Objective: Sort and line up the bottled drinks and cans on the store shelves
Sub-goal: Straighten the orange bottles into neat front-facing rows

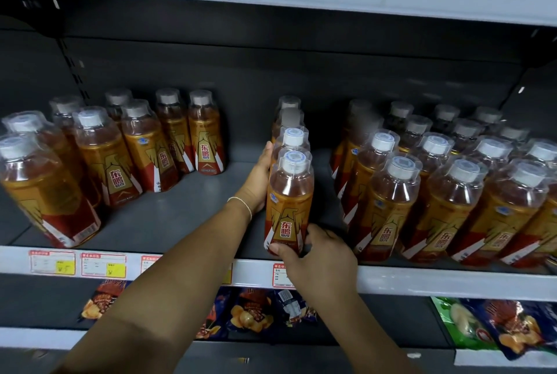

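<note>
Bottle (289,201) stands at shelf (187,217) front edge, heading a lone middle file. Right grip (319,256) curls round its base; left grip (256,180), fingers straight, presses the file's side. Risk: low hold on a tall bottle; a shove could tip it off the edge.

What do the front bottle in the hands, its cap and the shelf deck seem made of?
Front bottle: clear glossy plastic, probably; amber drink shows through above a printed film label. Cap: white matte plastic under a clear overcap. Shelf deck: likely grey painted metal, dull sheen.
</note>
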Action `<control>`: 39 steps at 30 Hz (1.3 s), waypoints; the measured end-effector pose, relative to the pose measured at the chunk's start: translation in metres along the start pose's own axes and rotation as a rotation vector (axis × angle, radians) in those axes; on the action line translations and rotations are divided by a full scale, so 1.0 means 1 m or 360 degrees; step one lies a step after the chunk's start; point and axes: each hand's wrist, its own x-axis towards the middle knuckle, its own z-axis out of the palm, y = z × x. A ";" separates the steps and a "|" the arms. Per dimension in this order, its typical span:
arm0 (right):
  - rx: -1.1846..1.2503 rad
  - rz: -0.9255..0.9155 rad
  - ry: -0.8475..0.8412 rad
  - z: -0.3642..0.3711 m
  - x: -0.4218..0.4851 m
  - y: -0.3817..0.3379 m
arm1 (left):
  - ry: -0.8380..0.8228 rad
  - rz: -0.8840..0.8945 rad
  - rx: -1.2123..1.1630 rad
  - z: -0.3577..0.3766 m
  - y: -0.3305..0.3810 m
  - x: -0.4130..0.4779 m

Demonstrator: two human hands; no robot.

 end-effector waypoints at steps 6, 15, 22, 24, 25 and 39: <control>-0.0010 0.0014 0.0003 -0.002 -0.001 0.005 | 0.0057 -0.0064 -0.0071 0.006 -0.004 0.002; 0.0004 0.0069 0.0060 -0.010 -0.001 0.021 | -0.0053 -0.0026 -0.0101 0.022 -0.020 0.008; 0.0012 0.0093 0.0069 -0.017 -0.002 0.034 | -0.0008 -0.0019 -0.0090 0.029 -0.030 0.017; 0.0015 0.0091 0.0064 -0.019 -0.001 0.037 | -0.0042 -0.0035 -0.0067 0.030 -0.032 0.018; 0.0012 0.0092 0.0059 -0.020 -0.001 0.038 | -0.0056 -0.0040 -0.0074 0.030 -0.033 0.019; -0.0028 0.0060 0.0101 -0.027 -0.002 0.048 | 0.0104 0.0034 0.0121 0.039 -0.041 0.023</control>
